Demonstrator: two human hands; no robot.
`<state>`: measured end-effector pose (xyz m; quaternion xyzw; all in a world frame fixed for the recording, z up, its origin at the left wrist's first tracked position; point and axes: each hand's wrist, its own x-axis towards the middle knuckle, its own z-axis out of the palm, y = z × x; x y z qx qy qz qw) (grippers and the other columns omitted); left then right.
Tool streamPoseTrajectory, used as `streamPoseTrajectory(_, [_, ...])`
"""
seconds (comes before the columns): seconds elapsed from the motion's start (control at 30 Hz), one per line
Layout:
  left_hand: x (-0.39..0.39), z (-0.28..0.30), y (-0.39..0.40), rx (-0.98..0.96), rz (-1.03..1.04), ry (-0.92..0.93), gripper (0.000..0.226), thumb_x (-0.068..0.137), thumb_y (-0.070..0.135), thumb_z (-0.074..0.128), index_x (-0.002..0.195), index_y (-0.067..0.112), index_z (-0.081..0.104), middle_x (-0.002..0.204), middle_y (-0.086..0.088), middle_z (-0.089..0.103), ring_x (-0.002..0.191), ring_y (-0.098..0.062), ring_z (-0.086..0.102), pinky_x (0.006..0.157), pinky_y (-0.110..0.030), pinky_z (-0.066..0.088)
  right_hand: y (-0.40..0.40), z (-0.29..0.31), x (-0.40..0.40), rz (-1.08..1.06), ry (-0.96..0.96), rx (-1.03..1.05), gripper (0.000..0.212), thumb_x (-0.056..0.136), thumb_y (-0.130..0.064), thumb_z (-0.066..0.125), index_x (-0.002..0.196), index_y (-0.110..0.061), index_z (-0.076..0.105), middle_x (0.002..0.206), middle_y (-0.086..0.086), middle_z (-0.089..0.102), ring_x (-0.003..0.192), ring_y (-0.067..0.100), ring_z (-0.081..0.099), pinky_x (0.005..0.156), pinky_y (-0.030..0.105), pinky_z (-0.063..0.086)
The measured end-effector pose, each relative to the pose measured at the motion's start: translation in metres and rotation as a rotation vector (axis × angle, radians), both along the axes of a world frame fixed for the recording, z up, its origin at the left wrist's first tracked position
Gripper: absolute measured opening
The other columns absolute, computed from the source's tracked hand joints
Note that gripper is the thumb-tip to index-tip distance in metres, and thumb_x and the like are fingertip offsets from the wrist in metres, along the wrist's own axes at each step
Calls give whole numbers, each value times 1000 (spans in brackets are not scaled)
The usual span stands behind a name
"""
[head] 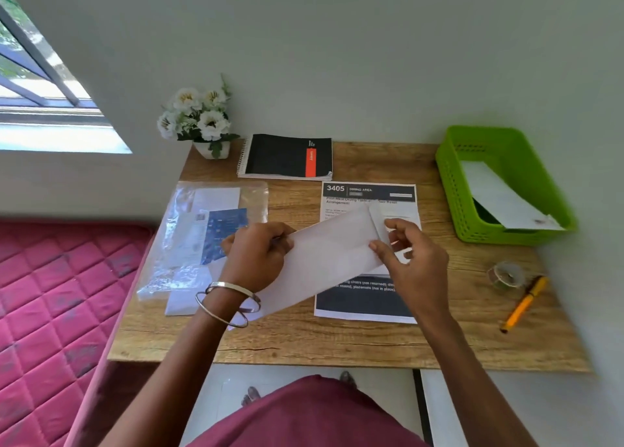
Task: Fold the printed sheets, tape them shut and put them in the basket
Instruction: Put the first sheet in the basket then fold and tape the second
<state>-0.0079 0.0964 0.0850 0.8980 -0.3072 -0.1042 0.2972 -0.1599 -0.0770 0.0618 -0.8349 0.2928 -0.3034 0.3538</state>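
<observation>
A folded white sheet [332, 252] hangs tilted above the desk, held at both ends. My left hand [258, 255] grips its left end and my right hand [413, 261] pinches its right end, where a small strip of tape sticks up. Under it a printed sheet [368, 299] headed "3405 DINING AREA" lies flat on the wooden desk [304, 338]. The green basket [499, 183] at the back right holds one folded white sheet [503, 198]. A clear tape roll [505, 275] rests on the desk at the right.
A yellow pen [524, 304] lies beside the tape roll. A clear plastic sleeve with papers [202, 237] is at the left, a black spiral notebook [287, 156] and a pot of white flowers [199, 119] at the back. A pink mattress [57, 311] adjoins the desk's left edge.
</observation>
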Motion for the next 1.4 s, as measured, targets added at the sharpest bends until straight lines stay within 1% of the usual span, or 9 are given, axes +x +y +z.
streamPoseTrajectory(0.13, [5,-4,-5,64,-2,-11,17,92,19,50,90,29,65,81,5,66,89,-21,57,90,-39,31,-10,-2,-4,31,-9,114,18,90,-11,63,106,-12,70,85,-10,68,74,3,63,65,15,53])
streamPoseTrajectory(0.27, [11,-3,-9,154,-22,31,19,95,20,43,85,32,54,86,4,63,89,-18,52,89,-37,23,-20,1,0,79,-172,633,23,88,-2,62,88,-24,68,77,-7,74,74,8,69,61,20,54])
streamPoseTrajectory(0.43, [18,-6,-9,202,-74,81,21,96,16,39,89,30,53,94,1,63,90,-17,49,89,-38,23,-28,6,5,206,-144,781,23,87,6,57,96,-12,68,83,3,75,72,17,70,55,28,55])
streamPoseTrajectory(0.7, [26,-5,-10,227,-114,75,23,96,17,41,100,29,59,98,9,61,94,-14,46,96,-40,18,-35,7,12,361,-82,878,28,77,2,68,103,-10,68,94,11,74,82,25,72,63,35,59])
streamPoseTrajectory(0.87, [30,-11,-14,185,-222,122,21,96,19,45,101,28,63,104,10,64,105,-19,54,102,-43,24,-34,7,18,376,113,826,24,79,2,69,93,-17,73,94,1,75,86,20,72,66,36,59])
streamPoseTrajectory(1.07, [41,-21,-14,145,-260,178,16,92,23,52,94,35,63,96,16,61,99,-17,58,96,-53,38,-32,-4,26,224,172,664,35,74,11,71,85,-21,76,87,-5,75,82,18,72,63,39,60])
streamPoseTrajectory(1.2, [42,-26,-12,194,-186,78,14,88,34,57,101,40,57,108,10,61,111,-21,53,104,-54,26,-28,-8,29,190,159,617,29,77,8,69,82,-19,77,84,-4,75,78,18,72,61,37,59])
streamPoseTrajectory(1.3, [35,-25,-9,277,-301,-76,75,70,65,61,135,38,34,141,8,40,135,-19,28,111,-57,-2,-29,-6,29,143,84,742,31,81,9,65,82,-19,76,85,0,76,76,22,72,60,39,59])
streamPoseTrajectory(1.4, [23,-31,-13,333,-527,-247,119,53,87,49,144,35,-8,155,4,7,143,-19,0,108,-61,-14,-30,-7,31,141,49,833,29,81,9,65,84,-18,76,88,6,75,80,30,72,68,49,59])
